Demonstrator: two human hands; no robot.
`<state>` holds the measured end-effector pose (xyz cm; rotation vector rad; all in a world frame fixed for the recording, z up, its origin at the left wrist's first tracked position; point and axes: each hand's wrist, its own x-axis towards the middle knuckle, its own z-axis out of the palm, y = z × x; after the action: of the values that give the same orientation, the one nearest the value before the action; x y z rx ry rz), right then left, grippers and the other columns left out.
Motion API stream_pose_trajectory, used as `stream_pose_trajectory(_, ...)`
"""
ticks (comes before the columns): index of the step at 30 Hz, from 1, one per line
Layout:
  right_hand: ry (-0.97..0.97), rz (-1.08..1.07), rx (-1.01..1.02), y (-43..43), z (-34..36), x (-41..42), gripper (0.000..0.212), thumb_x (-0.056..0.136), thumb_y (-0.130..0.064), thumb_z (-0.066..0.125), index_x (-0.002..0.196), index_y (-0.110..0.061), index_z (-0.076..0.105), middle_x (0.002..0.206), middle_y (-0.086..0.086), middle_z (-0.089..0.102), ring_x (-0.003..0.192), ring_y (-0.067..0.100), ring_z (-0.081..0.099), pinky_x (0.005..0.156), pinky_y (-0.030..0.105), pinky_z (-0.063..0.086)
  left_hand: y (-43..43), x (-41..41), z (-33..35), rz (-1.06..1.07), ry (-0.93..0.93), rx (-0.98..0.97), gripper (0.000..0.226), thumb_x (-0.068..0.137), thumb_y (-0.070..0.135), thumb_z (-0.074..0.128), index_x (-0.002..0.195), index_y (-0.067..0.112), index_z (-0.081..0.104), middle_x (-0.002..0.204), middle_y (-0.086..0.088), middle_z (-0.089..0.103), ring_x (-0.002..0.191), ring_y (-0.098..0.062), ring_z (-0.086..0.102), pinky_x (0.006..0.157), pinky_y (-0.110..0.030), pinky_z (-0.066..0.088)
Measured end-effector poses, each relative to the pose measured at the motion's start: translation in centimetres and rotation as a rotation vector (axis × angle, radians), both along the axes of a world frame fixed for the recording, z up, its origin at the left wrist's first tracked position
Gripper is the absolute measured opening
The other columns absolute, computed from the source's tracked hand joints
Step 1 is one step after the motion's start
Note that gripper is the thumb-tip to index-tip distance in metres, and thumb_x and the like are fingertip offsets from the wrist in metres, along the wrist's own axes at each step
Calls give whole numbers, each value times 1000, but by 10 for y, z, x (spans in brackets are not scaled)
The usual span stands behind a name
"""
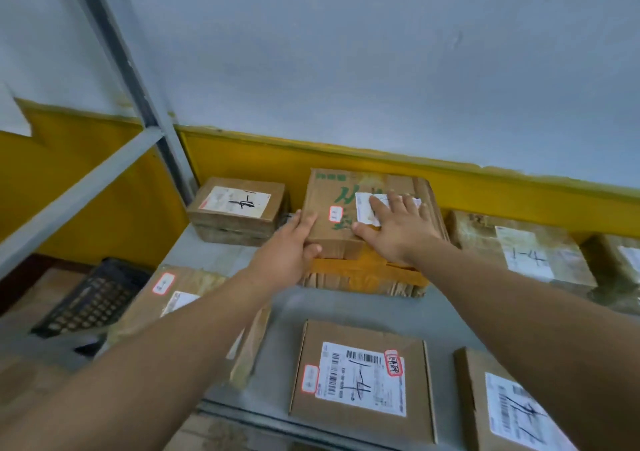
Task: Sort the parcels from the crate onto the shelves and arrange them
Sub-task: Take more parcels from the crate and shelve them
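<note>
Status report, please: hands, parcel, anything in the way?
Left hand grips green-printed parcel at near corner. Right hand flat on top. Parcel sits on yellow-taped box. Small parcel close beside, apart.

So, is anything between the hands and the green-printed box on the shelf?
Nothing visible: the left hand grips the green-printed box at its near left corner, and the right hand lies flat on top. It rests on a yellow-taped box.

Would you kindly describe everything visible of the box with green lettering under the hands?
The box is worn brown cardboard with green print, a white label and a red-edged sticker on top. It lies flat, seemingly on a yellow-taped parcel, far back on the shelf. The left hand grips its near left corner; the right hand rests flat on the label.
</note>
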<state>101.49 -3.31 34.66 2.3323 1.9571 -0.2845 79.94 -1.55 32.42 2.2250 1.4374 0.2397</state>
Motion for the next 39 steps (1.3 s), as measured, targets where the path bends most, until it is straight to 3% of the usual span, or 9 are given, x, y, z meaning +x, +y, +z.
stream_pose_trajectory(5,54,-13,10,16,-8,-8,90,85,-83,21,159,-33,5,167,4,-3,152,32,-10,120,58,-5,26,-5,10,-57,246,33,64,102,43,38,155,30,5,163,0,-11,149,-23,7,117,-39,17)
stream_pose_trajectory(10,69,7,6,17,-8,-5,88,87,-82,21,159,-33,3,167,3,-5,152,32,-12,119,58,-7,25,-1,13,-37,292,-13,65,102,43,36,155,33,0,162,2,-15,149,-24,5,117,-42,17)
stream_pose_trajectory(15,64,23,-10,13,2,-2,86,89,-79,23,159,-32,10,167,4,2,153,33,-3,120,57,-1,15,-4,30,-5,356,-45,75,98,49,45,155,33,-2,163,-1,-10,150,-25,1,120,-43,11)
stream_pose_trajectory(22,38,17,70,-28,40,-16,83,92,-75,28,158,-25,19,165,9,17,151,31,13,121,51,14,-43,-41,68,-14,302,26,75,95,45,54,155,27,12,163,-1,11,149,-22,12,118,-37,15)
stream_pose_trajectory(28,43,-5,114,-107,58,-80,82,92,-73,34,155,-21,28,159,11,30,145,32,28,115,48,28,-121,-103,83,-85,301,85,69,96,44,53,154,24,22,162,1,17,148,-19,15,120,-37,17)
stream_pose_trajectory(32,88,5,100,-166,54,-143,81,92,-72,36,155,-21,29,160,8,28,146,30,27,115,47,27,-180,-153,80,-143,324,99,67,95,47,52,152,29,23,161,4,20,147,-19,18,119,-42,20)
stream_pose_trajectory(39,124,184,-33,-240,20,-249,75,95,-62,45,155,-23,25,158,9,32,142,30,33,114,44,31,-254,-235,43,-220,403,-2,69,96,48,50,153,24,21,159,1,22,145,-20,20,116,-36,23)
